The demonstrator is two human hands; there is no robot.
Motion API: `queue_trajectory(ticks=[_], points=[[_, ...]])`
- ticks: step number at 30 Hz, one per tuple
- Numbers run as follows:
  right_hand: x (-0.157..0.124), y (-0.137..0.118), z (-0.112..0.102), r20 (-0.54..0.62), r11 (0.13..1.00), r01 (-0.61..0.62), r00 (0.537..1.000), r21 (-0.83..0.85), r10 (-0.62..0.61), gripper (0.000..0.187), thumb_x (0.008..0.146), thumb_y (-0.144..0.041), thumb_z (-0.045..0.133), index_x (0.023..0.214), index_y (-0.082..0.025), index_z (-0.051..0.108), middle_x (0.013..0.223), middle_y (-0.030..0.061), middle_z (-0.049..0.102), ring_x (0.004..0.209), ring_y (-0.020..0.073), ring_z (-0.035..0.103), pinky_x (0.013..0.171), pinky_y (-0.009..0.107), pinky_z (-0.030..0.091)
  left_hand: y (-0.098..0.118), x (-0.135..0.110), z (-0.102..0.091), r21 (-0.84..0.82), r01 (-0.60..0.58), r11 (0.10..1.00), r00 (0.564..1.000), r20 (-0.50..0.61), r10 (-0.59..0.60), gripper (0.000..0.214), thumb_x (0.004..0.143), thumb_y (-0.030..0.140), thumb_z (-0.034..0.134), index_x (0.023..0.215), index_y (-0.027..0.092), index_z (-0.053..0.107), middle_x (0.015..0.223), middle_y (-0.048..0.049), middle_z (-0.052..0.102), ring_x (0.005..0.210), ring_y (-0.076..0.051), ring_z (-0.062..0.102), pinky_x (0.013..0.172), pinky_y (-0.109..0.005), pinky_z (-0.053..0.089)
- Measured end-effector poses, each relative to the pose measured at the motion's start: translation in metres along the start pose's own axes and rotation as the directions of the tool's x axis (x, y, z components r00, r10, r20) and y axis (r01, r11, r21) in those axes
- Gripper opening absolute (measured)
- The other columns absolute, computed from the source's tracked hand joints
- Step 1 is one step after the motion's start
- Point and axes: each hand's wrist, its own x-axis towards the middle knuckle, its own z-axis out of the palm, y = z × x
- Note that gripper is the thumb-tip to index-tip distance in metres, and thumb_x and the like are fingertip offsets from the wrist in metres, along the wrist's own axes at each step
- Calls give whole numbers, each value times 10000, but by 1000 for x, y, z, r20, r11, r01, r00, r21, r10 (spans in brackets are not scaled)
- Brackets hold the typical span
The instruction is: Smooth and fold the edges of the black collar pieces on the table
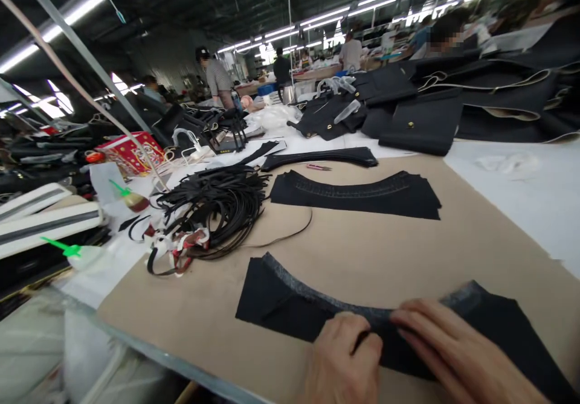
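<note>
At the bottom of the frame we press our left hand (343, 355) and right hand (457, 355) onto a curved black fabric panel with a grey glued upper edge (290, 307), which lies flat on the tan cardboard work sheet (362, 247) in the lower centre. The left hand is curled, thumb and fingers closed on the grey edge as if pinching a fold there; the right hand lies flatter, fingers together and stretched along the same edge, pressing down.

We judge the main risk to be in that edge: if the two hands pull unevenly, the curved fold could crease or wander off its line, and a still-tacky strip could stick in the wrong place. The left end of the panel is unweighted and could swing as we press.

Above it, mid-frame, a stack of matching black curved panels (357, 194) sits well apart, and a tangle of black cords and strips (212, 202) lies to the left, one loose strand (290, 235) trailing toward our piece; it could snag under the fabric.

As for containers, a red patterned box (129, 150) stands at the left, contents hidden from us, and two squeeze bottles with green nozzles (79, 253) lie near the left edge; what is in them we cannot tell
</note>
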Motion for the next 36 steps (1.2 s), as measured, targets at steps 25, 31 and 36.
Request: queue_trajectory(ticks=[25, 31, 36], points=[[26, -40, 27, -41, 959, 148, 986, -241, -163, 476, 727, -30, 395, 1106, -184, 638, 1058, 39, 647, 924, 200, 581, 805, 361, 446, -97, 46, -87, 110, 532, 839, 728, 447, -520, 135, 780, 63, 617, 779, 198, 612, 765, 57, 594, 828, -177, 524, 831, -320, 272], [24, -42, 33, -55, 969, 104, 991, -223, -119, 514, 759, 27, 329, 1094, -204, 644, 1049, 18, 651, 931, 189, 583, 840, 356, 400, -100, 45, -83, 183, 513, 838, 712, 454, -535, 149, 780, 76, 662, 752, 215, 616, 770, 53, 603, 837, -193, 510, 814, -353, 257], [24, -35, 30, -45, 948, 176, 980, -267, -195, 508, 752, 19, 345, 1112, -199, 630, 1061, 12, 650, 929, 179, 587, 822, 340, 411, -100, 46, -80, 254, 522, 814, 686, 443, -578, 159, 761, 90, 710, 770, 216, 614, 784, 37, 594, 849, -212, 488, 801, -355, 260]])
